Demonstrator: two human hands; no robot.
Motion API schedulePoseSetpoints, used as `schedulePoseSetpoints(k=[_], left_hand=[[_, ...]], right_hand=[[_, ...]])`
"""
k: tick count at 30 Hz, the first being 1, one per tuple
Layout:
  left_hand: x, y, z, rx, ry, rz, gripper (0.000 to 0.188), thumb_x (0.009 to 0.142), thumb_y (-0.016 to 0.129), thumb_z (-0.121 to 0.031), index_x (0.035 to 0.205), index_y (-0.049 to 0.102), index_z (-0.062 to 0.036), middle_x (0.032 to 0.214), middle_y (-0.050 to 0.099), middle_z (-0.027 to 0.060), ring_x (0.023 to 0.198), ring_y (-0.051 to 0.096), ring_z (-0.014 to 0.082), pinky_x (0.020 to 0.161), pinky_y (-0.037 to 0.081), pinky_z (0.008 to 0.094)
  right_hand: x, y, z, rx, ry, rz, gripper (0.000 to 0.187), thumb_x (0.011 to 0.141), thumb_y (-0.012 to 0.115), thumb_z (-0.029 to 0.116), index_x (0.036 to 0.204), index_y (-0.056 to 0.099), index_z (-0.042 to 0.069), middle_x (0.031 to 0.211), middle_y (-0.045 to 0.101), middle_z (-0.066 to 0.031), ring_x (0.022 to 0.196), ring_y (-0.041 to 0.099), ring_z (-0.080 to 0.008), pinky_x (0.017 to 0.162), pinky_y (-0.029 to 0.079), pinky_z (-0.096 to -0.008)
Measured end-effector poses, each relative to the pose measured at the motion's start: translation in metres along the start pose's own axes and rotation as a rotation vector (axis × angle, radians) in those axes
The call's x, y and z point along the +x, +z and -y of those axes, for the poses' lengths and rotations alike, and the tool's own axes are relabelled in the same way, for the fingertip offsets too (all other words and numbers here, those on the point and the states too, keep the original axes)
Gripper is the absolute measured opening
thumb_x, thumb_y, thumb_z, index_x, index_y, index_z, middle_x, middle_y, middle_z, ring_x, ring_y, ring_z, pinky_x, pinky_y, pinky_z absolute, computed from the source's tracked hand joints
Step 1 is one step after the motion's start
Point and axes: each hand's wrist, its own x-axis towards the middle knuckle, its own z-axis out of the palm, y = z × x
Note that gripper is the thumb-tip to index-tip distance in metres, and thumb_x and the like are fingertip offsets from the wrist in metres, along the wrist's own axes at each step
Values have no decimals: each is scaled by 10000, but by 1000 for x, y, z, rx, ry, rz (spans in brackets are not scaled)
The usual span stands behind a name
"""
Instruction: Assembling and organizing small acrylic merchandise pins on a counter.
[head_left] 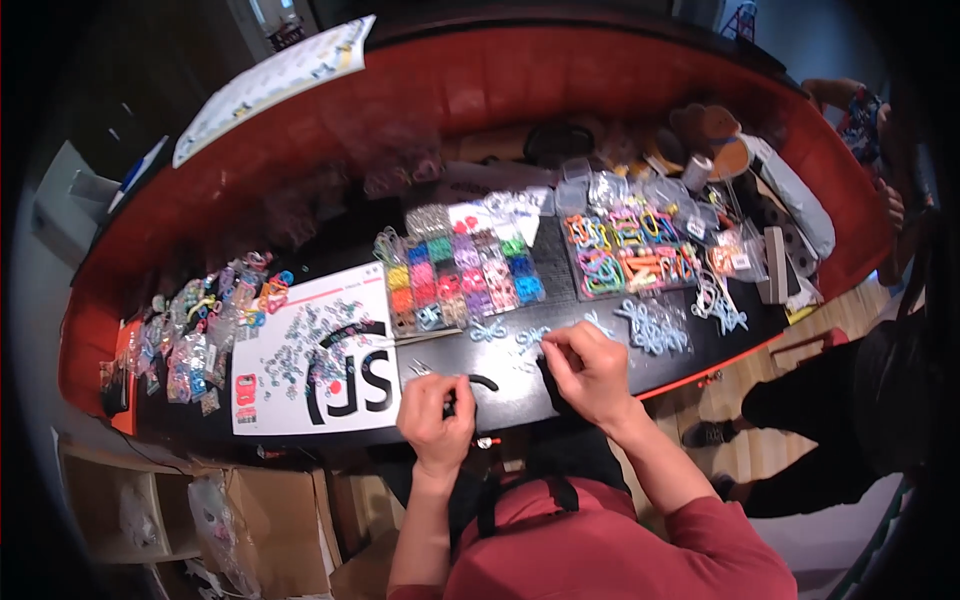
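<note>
My left hand [436, 422] is closed in a pinch above the front edge of the black table [515, 400]. A short dark curved strip [484, 381] shows beside its fingertips; I cannot tell whether it is held. To the right, my right hand [592, 372] also pinches, thumb against fingers, and what it holds is too small to make out. Light blue looped pieces [488, 330] lie just beyond the hands. Near my right hand is a clear bag of light blue pieces [655, 326]. Small metal bits [418, 368] rest beyond my left hand.
A compartment box of coloured pieces [462, 285] stands mid-table. Left of it, small beads [315, 345] cover a white printed sheet [370, 420]. Bagged trinkets [200, 330] fill the far left. Another box [630, 250] holds colourful charms. At right stands a person in dark trousers [810, 420].
</note>
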Motion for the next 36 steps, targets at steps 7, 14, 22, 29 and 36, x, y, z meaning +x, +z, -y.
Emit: schedulePoseSetpoints(k=[7,14,22,29,36], left_hand=[[-14,3,0,0,-14,22,160,733,801,-23,811,669,-68,814,621,88,654,609,257,581,491,366],[15,7,-21,-39,-23,142,293,733,843,-99,966,675,-40,900,633,89,715,599,245,684,491,374],[33,50,-52,-104,-211,303,303,748,811,-62,979,632,16,822,630,112,670,619,215,634,514,343],[8,61,-45,-361,-365,198,148,854,713,-8,966,626,32,778,676,114,748,680,170,704,534,307],[28,67,-52,-285,-385,214,140,856,741,-103,945,704,-1,761,678,108,606,616,146,577,493,284]], right_hand=[[55,10,43,345,54,87,80,888,706,42,918,657,-14,684,657,-68,560,610,-69,499,461,-235],[71,29,12,892,374,285,179,1018,583,158,987,660,-1,742,624,-17,596,557,-53,547,458,-199],[66,29,0,1135,424,274,260,1049,505,212,1017,637,-9,801,644,-65,615,583,-103,570,469,-228],[55,5,32,1085,308,468,404,1009,539,84,1394,491,-27,850,686,-104,656,650,-101,605,516,-210],[191,-47,143,979,-327,396,652,900,584,37,1480,308,-72,707,680,-117,500,602,-136,456,480,-267]])
